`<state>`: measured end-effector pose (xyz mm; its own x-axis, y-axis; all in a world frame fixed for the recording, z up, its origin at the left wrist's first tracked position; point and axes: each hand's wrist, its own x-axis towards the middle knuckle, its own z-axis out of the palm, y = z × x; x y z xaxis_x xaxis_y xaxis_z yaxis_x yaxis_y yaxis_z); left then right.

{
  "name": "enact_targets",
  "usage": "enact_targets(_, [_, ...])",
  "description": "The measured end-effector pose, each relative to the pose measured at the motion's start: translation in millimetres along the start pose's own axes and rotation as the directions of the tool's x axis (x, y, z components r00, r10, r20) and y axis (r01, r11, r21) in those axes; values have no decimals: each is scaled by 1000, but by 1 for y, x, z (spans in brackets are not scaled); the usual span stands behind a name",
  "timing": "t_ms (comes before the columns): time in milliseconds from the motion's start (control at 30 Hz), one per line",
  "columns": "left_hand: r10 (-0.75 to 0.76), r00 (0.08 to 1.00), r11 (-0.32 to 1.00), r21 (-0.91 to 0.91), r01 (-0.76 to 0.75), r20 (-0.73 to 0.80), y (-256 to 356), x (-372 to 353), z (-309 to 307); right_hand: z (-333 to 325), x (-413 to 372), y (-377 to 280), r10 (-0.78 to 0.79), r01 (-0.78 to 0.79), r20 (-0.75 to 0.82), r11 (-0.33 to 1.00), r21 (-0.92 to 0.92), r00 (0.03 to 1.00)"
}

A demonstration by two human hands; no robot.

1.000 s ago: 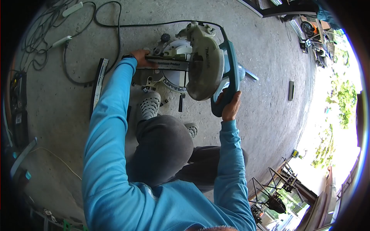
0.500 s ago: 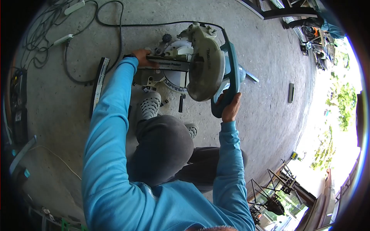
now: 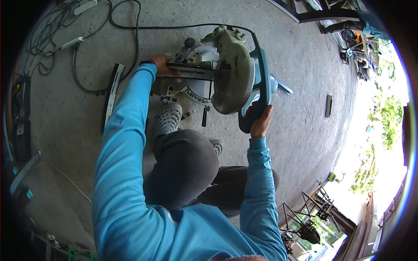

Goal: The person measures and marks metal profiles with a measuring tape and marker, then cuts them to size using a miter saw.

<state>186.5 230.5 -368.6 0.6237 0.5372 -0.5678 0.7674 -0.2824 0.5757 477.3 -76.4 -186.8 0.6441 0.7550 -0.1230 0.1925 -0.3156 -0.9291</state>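
A miter saw [image 3: 235, 78] with a pale blade guard and a teal handle stands on the concrete floor. My right hand [image 3: 261, 122] is closed around the lower end of that handle. Across the saw's base lies an aluminium profile [image 3: 191, 72] with printed film on its side; its right end passes behind the blade guard. My left hand [image 3: 163, 65] grips the profile's left end, with the fingers partly hidden. The blade itself is mostly covered by the guard.
Another long profile [image 3: 112, 95] lies left of the saw. Black cable [image 3: 183, 27] runs behind the saw to power strips [image 3: 72, 42] at upper left. Small offcuts [image 3: 204, 117] lie near my shoes. A short dark piece [image 3: 328, 106] is at right. Another person's leg [image 3: 344, 27] shows at upper right.
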Motion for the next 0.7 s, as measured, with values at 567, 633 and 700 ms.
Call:
enact_targets(567, [31,999,999,19,-31,-5,-5,6,4,-1,0,4,3,-3,-7,1000,-6,1000])
enact_targets(633, [24,1000,999,26,-24,-8,-4,5,4,2,-1,2,-12,12,-13,1000,-6,1000])
enact_targets(700, [22,1000,999,30,-21,-11,-2,3,3,2,-1,1,-19,19,-15,1000,-5,1000])
